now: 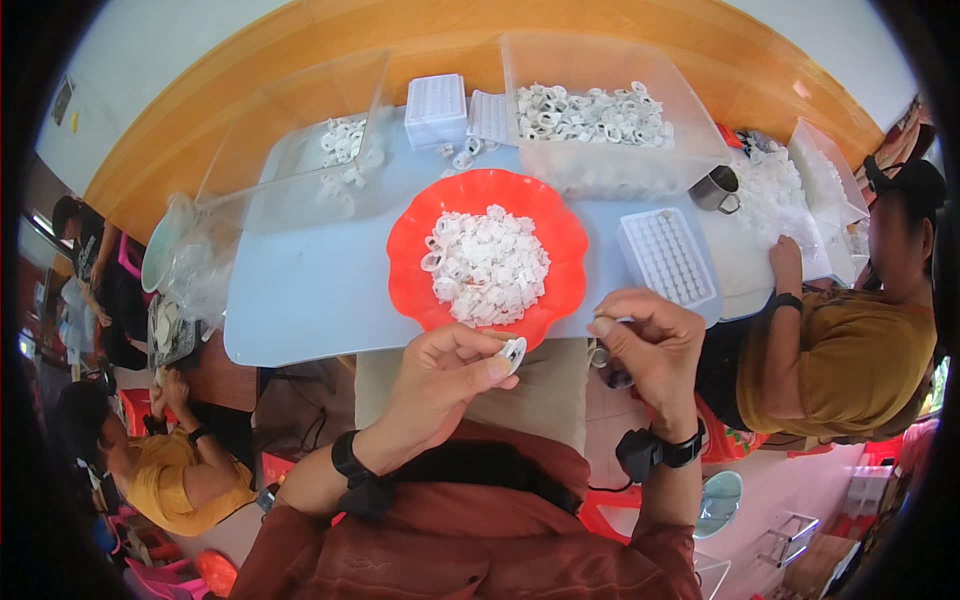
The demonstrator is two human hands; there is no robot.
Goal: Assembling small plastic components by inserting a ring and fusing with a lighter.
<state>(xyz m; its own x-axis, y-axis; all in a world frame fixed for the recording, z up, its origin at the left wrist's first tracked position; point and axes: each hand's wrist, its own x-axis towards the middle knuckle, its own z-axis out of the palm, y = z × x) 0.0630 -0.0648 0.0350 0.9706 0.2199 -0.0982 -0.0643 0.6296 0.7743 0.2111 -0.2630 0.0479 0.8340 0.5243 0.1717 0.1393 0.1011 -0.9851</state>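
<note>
Just in front of the red scalloped bowl [408, 245], my left hand [435, 380] pinches a small white ring-shaped plastic part [514, 354] between thumb and fingers. My right hand [658, 348] is raised to the right of it, thumb and forefinger closed together. A tiny bit of something shows at its fingertips, too small to name. Inside the bowl lies a heap of small white plastic parts [490, 265]. The two hands are apart from each other.
A blue table [300, 290] bears a clear bin [610, 70] of white parts, a sparser clear bin [290, 110], a white box [435, 110], a gridded white tray [668, 258] and a metal mug [715, 188]. Co-workers in yellow sit at right [835, 350] and lower left [190, 480].
</note>
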